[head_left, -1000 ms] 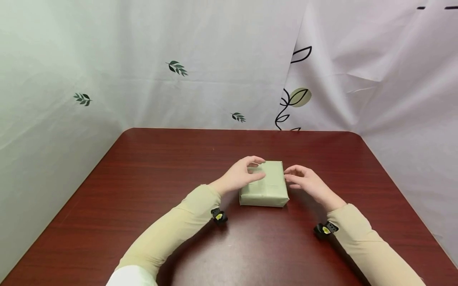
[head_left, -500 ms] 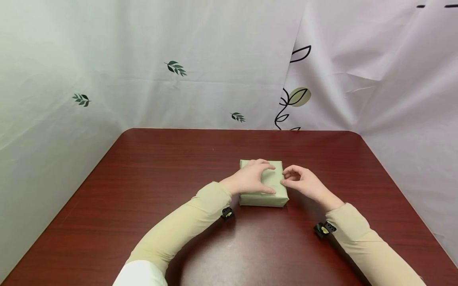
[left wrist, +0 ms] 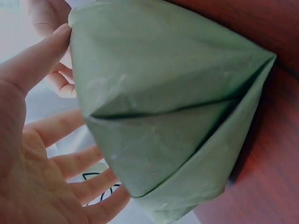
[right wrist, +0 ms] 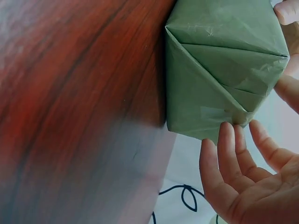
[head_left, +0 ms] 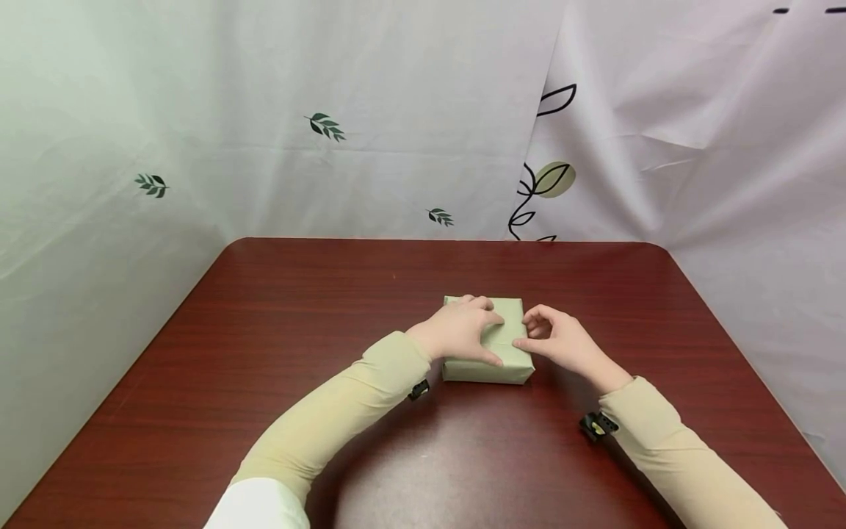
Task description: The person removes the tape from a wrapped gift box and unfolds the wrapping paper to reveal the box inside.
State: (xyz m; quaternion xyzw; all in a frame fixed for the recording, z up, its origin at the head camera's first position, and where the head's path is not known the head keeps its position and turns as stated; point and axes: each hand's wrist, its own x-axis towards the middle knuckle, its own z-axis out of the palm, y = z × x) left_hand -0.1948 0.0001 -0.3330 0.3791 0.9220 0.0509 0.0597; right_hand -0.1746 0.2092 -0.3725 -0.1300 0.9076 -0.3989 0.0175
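A box-shaped package wrapped in pale green paper [head_left: 509, 334] sits on the dark red-brown table, right of its middle. My left hand [head_left: 459, 328] rests over its top from the left, thumb and fingers spread. In the left wrist view, folded paper flaps [left wrist: 163, 93] form the package's end, and the left fingers [left wrist: 81, 165] lie along its top edge. At the right side is my right hand [head_left: 558, 339], its thumb at the top edge and its fingers bent. In the right wrist view, right fingertips [right wrist: 226, 133] touch the package near a taped fold.
The wood-grain table [head_left: 297, 308] stretches out on all sides of the package. A white curtain with leaf prints [head_left: 396, 110] hangs behind and beside it. A black wrist camera [head_left: 595, 426] is strapped below the right wrist.
My left hand has moved right onto the package's top, then settled a little lower. My right thumb has shifted slightly left onto the edge. The package stays put.
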